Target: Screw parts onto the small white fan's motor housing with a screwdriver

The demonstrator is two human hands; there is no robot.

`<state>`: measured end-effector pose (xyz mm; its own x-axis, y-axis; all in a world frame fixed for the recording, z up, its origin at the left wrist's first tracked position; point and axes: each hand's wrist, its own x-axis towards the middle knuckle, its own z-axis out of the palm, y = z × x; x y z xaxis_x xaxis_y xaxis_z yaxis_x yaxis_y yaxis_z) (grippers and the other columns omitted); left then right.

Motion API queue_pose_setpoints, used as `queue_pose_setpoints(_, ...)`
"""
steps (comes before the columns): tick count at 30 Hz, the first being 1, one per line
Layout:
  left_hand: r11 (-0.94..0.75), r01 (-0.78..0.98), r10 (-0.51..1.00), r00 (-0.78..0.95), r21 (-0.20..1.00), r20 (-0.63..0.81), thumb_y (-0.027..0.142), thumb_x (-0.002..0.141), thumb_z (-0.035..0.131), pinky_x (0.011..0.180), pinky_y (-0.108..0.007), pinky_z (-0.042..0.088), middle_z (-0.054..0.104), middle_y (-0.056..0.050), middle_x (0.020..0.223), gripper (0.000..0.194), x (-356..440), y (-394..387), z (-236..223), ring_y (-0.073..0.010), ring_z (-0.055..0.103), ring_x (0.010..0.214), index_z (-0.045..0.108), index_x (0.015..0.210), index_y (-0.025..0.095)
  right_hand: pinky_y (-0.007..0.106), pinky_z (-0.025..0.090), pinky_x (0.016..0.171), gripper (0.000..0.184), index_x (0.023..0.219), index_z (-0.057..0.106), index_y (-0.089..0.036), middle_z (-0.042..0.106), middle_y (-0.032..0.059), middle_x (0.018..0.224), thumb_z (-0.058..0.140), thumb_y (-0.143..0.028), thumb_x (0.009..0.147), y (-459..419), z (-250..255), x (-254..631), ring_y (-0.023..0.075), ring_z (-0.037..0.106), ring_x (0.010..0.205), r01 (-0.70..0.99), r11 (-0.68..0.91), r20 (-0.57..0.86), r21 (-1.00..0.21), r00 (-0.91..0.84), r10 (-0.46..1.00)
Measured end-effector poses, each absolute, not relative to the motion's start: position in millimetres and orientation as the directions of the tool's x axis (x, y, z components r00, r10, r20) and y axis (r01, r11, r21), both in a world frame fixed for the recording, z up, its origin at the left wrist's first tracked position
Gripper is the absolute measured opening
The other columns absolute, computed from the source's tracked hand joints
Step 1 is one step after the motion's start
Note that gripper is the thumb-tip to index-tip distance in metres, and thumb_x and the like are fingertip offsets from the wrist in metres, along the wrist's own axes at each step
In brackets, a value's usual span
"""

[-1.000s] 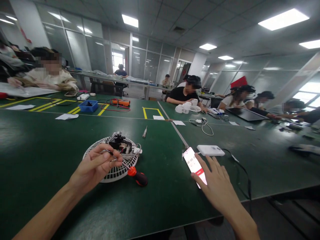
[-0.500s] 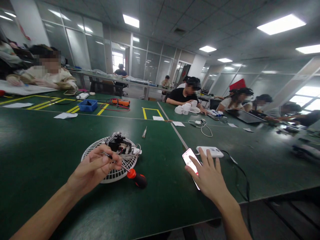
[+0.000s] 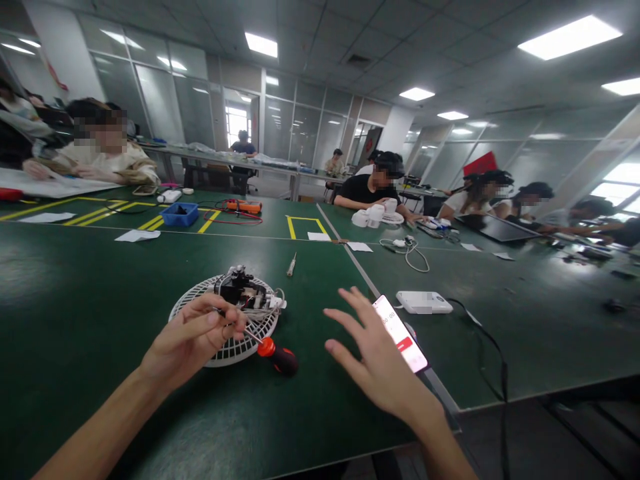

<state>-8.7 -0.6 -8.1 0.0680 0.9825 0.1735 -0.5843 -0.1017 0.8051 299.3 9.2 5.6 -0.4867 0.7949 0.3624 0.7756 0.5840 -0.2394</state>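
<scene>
My left hand (image 3: 197, 337) is pinched around the shaft of a screwdriver (image 3: 281, 359). Its red and black handle points to the lower right, and the dark tip shows between the fingers. Just behind that hand, a round white fan grille (image 3: 233, 353) lies on the table, bearing a black motor assembly (image 3: 240, 287) with loose wires. My right hand (image 3: 373, 360) is open, fingers spread, over the table to the left of a phone (image 3: 407, 343). The phone's lit screen shows digits and a red button, partly covered by the hand.
A small screwdriver (image 3: 291, 265) lies beyond the grille. Right of the phone sits a white device (image 3: 424, 302) with a black cable (image 3: 493, 343). Farther off are a blue bin (image 3: 180, 214), an orange meter (image 3: 244, 207), a white cord (image 3: 413, 253) and several people working.
My right hand has moved left off the phone's screen. The phone has shifted to the right and sits at a different angle. My left hand keeps its grip on the screwdriver.
</scene>
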Motion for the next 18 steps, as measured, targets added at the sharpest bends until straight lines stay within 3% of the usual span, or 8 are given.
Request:
queue_pose_setpoints(4,-0.089,-0.579,0.988,0.053,0.810,0.146,0.031,0.060,0.095,0.064,-0.023,0.063,0.069,-0.002,0.067,0.023,-9,-1,-7,-0.0151,0.069,0.069,0.079,0.074,0.022,0.048,0.037,0.121,0.053,0.148,0.053,-0.026,0.054,0.0104,0.155,0.065,-0.040,0.098,11,-4,245,0.0275,0.044,0.147,0.518,0.732,0.283,-0.443,-0.694,0.662)
queue_pose_setpoints(9,-0.082,-0.605,0.994,0.007,0.792,0.108,0.028,0.058,0.094,0.065,-0.023,0.063,0.065,-0.001,0.065,0.024,-13,-2,-4,-0.0150,0.068,0.069,0.076,0.073,0.023,0.042,0.050,0.103,0.055,0.145,0.054,-0.025,0.070,0.0091,0.133,0.070,-0.035,0.094,31,-20,214,0.0275,0.067,0.118,0.433,0.682,0.169,-0.589,-0.759,0.629)
queue_pose_setpoints(12,-0.092,-0.624,0.996,-0.058,0.776,0.071,0.024,0.057,0.093,0.064,-0.021,0.062,0.065,0.001,0.066,0.025,-19,-3,-1,-0.0145,0.069,0.069,0.075,0.074,0.024,0.039,0.050,0.100,0.039,0.131,0.064,-0.023,0.072,0.0077,0.127,0.069,-0.026,0.093,39,-20,213,0.0262,0.068,0.115,0.363,0.681,0.160,-0.635,-0.801,0.577)
queue_pose_setpoints(15,-0.115,-0.633,0.989,-0.148,0.766,0.025,0.022,0.057,0.092,0.064,-0.019,0.063,0.070,0.002,0.072,0.025,-25,-2,2,-0.0154,0.072,0.073,0.075,0.076,0.024,0.038,0.049,0.099,0.044,0.130,0.062,-0.025,0.071,0.0059,0.125,0.076,-0.033,0.089,46,-18,218,0.0236,0.067,0.112,0.250,0.623,0.219,-0.741,-0.787,0.577)
queue_pose_setpoints(18,-0.175,-0.616,0.970,-0.240,0.768,0.028,0.023,0.057,0.093,0.069,-0.020,0.065,0.077,0.002,0.081,0.027,-28,1,3,-0.0174,0.076,0.081,0.076,0.078,0.024,0.034,0.051,0.089,0.043,0.118,0.062,-0.023,0.069,0.0020,0.106,0.082,-0.038,0.083,55,-19,223,0.0192,0.066,0.095,0.109,0.488,0.297,-0.866,-0.673,0.677)
